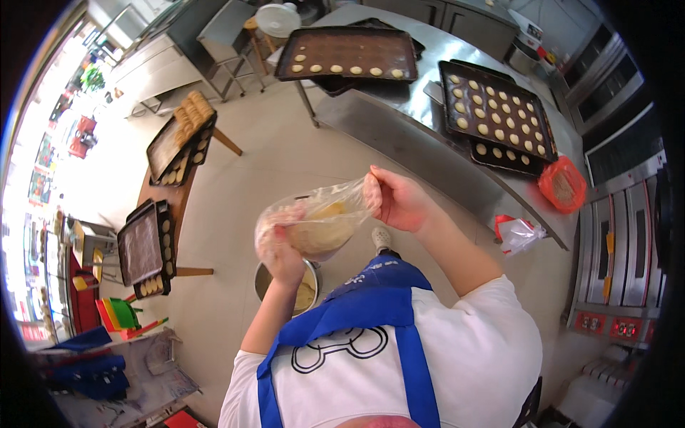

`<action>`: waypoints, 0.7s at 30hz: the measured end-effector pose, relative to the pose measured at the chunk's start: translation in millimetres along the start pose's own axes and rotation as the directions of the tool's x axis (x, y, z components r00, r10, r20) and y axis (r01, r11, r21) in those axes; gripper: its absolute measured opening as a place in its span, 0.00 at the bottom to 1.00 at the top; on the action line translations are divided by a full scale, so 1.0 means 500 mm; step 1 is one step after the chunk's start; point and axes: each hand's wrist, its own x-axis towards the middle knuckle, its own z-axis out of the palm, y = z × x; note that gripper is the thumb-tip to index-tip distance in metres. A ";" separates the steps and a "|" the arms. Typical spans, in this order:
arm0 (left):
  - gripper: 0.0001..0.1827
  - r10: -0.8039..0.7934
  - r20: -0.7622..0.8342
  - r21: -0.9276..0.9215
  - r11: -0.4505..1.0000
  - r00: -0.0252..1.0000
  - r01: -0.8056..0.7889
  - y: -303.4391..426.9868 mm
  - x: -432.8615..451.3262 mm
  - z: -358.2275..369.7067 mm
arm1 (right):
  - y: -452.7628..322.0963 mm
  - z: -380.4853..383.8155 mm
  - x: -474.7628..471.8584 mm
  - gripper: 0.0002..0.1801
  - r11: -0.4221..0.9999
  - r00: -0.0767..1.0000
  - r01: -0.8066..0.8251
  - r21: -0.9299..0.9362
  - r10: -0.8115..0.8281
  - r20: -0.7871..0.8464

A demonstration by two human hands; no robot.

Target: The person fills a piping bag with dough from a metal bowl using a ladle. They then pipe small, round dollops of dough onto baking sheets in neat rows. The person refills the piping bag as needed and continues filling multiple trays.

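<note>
A clear plastic bag (342, 220) with pale yellow batter in it is stretched between my two hands. My left hand (281, 243) grips its wide end, and the film covers most of those fingers. At the other end, my right hand (398, 199) pinches the gathered plastic. The batter sags in the part nearer my left hand. Below the bag, a round metal pot (317, 273) holds more batter (306, 296); my left forearm and the bag hide part of it.
A steel table (369, 120) stands ahead, bearing a tray with one row of batter rounds (348, 51) and a tray full of rounds (497, 112). A red plastic bag (562, 184) sits at its corner. Left, a wooden bench (184, 214) carries baking trays (140, 249). Ovens (615, 251) line the right.
</note>
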 end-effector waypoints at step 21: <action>0.31 -0.034 0.239 -0.220 0.972 0.970 0.088 -0.188 0.489 0.188 | -0.432 -0.029 0.286 0.04 -0.216 0.240 0.876 -0.430 -0.578 0.780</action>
